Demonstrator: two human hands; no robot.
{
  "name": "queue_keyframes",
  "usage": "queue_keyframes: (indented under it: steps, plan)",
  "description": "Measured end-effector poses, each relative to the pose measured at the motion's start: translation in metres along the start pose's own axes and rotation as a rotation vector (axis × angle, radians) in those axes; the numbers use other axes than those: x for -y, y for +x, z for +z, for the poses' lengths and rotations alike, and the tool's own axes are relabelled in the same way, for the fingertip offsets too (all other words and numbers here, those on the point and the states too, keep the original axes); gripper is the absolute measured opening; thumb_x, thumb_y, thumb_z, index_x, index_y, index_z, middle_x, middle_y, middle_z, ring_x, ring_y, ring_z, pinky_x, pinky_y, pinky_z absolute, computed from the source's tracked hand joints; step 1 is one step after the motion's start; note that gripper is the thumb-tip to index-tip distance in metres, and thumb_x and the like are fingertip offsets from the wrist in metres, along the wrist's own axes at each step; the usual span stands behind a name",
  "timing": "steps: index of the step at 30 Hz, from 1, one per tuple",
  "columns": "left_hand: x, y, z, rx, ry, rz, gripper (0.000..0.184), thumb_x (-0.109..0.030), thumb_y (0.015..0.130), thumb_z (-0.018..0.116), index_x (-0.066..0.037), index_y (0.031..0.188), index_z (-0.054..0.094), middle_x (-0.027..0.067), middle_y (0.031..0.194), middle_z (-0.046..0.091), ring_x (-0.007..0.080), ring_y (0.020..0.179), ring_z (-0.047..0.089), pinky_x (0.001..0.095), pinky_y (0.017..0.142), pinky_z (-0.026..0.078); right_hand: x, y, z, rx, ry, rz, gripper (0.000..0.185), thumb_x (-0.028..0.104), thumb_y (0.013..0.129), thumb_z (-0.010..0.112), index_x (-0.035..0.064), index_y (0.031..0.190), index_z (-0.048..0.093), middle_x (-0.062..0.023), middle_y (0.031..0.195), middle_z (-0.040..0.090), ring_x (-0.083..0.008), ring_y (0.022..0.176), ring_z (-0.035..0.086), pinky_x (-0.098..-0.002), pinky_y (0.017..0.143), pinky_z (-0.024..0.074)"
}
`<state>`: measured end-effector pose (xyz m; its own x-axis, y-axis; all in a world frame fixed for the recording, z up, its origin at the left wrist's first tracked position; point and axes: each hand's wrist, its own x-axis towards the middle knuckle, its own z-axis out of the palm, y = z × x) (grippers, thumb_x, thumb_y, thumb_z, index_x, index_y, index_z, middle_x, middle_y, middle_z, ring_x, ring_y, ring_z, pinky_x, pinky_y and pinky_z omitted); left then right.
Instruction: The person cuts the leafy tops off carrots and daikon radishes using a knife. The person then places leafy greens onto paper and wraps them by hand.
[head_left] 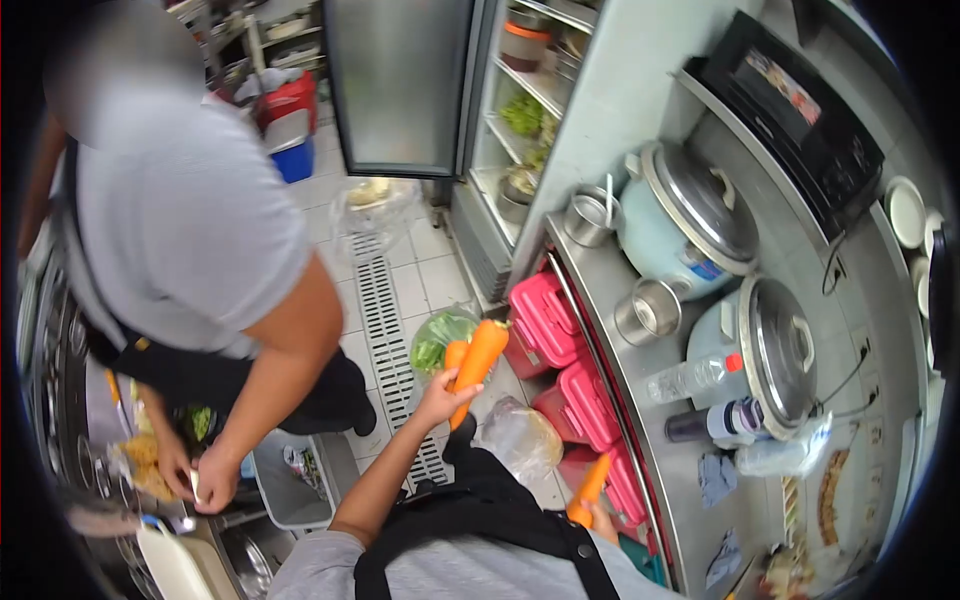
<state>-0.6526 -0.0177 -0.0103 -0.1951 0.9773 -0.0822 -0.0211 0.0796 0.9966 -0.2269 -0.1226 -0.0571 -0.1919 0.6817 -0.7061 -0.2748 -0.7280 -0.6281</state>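
Observation:
Two carrots are in my left hand (pixel 446 398), its fingers wrapped round them out in front of my body. The larger carrot (pixel 483 352) points up and away, and part of the other carrot (pixel 455 353) shows beside it. Low on the right, close to my side, my right hand (pixel 602 522) grips a single carrot (pixel 592 490), its tip upward. Some of the right-hand fingers are hidden. Behind the left-hand carrots, a clear bag of green vegetables (pixel 432 345) lies on the floor.
A co-worker (pixel 190 220) stands at the left counter by a grey bin (pixel 290 480). Ahead, a fridge door (pixel 400 90) hangs open. Pink lidded boxes (pixel 585 405) sit under the steel counter (pixel 625 400), which holds two large cookers (pixel 690 215). Another plastic bag (pixel 522 440) lies on the floor.

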Motion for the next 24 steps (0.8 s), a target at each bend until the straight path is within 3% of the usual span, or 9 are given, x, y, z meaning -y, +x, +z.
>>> queue_keyframes:
  steps: [1,4,8,9,10,12,14,20,24]
  plan:
    - [-0.006,0.020,0.005,0.024,-0.014,-0.057,0.040,-0.029,0.077,0.074,-0.001,0.104,0.063,0.0049,0.091,0.063,0.0121,0.081,0.059,0.0262,0.074,0.046,0.023,0.017,0.033,0.080,-0.117,-0.106,0.026,0.013,0.081,0.064,0.0066,0.104,0.056,0.0001,0.087,0.056,-0.0116,0.084,0.056,-0.0256,0.075,0.0452]
    - [-0.023,0.066,0.023,0.107,-0.097,-0.186,0.037,-0.025,0.081,0.070,-0.003,0.109,0.060,0.0016,0.093,0.061,0.0101,0.082,0.056,0.0247,0.075,0.044,0.080,0.095,0.094,0.009,-0.453,-0.283,0.033,0.018,0.076,0.072,0.0042,0.103,0.058,-0.0016,0.094,0.059,-0.0101,0.087,0.056,-0.0276,0.076,0.0456]
    - [-0.020,0.110,0.031,0.032,-0.050,-0.293,0.034,-0.027,0.081,0.070,-0.004,0.105,0.063,0.0009,0.091,0.062,0.0086,0.077,0.055,0.0237,0.069,0.044,0.187,0.202,0.172,-0.090,-0.630,-0.564,0.036,0.025,0.069,0.077,-0.0006,0.093,0.067,-0.0060,0.081,0.066,-0.0135,0.071,0.062,-0.0281,0.065,0.0497]
    - [-0.017,0.114,0.028,0.006,-0.031,-0.324,0.033,-0.027,0.082,0.069,-0.004,0.104,0.063,0.0007,0.089,0.062,0.0085,0.076,0.055,0.0235,0.069,0.044,0.214,0.230,0.186,-0.093,-0.554,-0.559,0.037,0.024,0.069,0.076,-0.0009,0.095,0.067,-0.0084,0.082,0.067,-0.0133,0.074,0.063,-0.0283,0.067,0.0503]
    - [-0.014,0.116,0.024,-0.023,-0.010,-0.360,0.033,-0.027,0.082,0.069,-0.003,0.104,0.063,0.0004,0.087,0.061,0.0083,0.075,0.055,0.0233,0.068,0.043,0.242,0.248,0.207,-0.137,-0.452,-0.517,0.046,0.036,0.067,0.075,0.0000,0.094,0.067,-0.0115,0.081,0.068,-0.0185,0.075,0.065,-0.0320,0.069,0.0513]
    - [-0.007,0.117,0.013,-0.015,-0.008,-0.387,0.032,-0.026,0.082,0.069,-0.003,0.103,0.063,-0.0001,0.085,0.060,0.0081,0.074,0.054,0.0231,0.066,0.043,0.294,0.301,0.222,-0.368,-0.863,-0.444,0.050,0.039,0.066,0.074,0.0007,0.096,0.066,-0.0112,0.088,0.066,-0.0207,0.081,0.064,-0.0322,0.070,0.0509]
    - [-0.005,0.117,0.008,-0.020,-0.011,-0.408,0.032,-0.026,0.082,0.069,-0.003,0.103,0.062,-0.0006,0.083,0.059,0.0079,0.072,0.054,0.0228,0.065,0.043,0.345,0.290,0.260,-0.621,-1.176,-0.345,0.068,0.057,0.059,0.068,0.0046,0.102,0.066,-0.0188,0.115,0.055,-0.0353,0.108,0.053,-0.0456,0.089,0.0437]
    - [0.005,0.115,-0.013,-0.073,-0.038,-0.497,0.029,-0.024,0.083,0.068,-0.003,0.102,0.062,-0.0014,0.080,0.058,0.0076,0.070,0.053,0.0227,0.063,0.042,0.361,0.365,0.242,-0.894,-1.292,-0.280,0.063,0.043,0.060,0.068,0.0003,0.107,0.063,-0.0241,0.138,0.033,-0.0420,0.128,0.029,-0.0518,0.102,0.0281]
    - [0.017,0.122,-0.020,-0.069,-0.058,-0.567,0.028,-0.024,0.083,0.067,-0.003,0.102,0.062,-0.0015,0.079,0.058,0.0074,0.069,0.053,0.0227,0.063,0.042,0.341,0.363,0.226,-1.052,-1.500,-0.655,0.052,0.027,0.068,0.066,0.0004,0.113,0.058,-0.0261,0.138,0.033,-0.0418,0.132,0.024,-0.0540,0.106,0.0205]
